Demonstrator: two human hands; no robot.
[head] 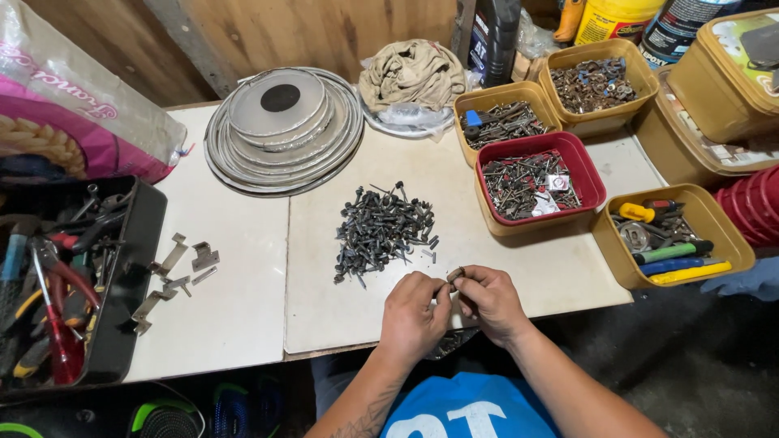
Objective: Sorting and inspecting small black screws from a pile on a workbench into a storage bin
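A white laminate tabletop (243, 300) made of two panels carries everything. At its middle lies a loose heap of dark screws (383, 231). To the left sit small bent metal brackets (174, 276) beside a black metal toolbox (134, 268). Toward the back rest a stack of round silver metal lids (282, 130) and a crumpled beige rag (412, 75). On the right stand a red plastic tub of nails (535, 182) and tan plastic tubs (673, 235) of hardware.
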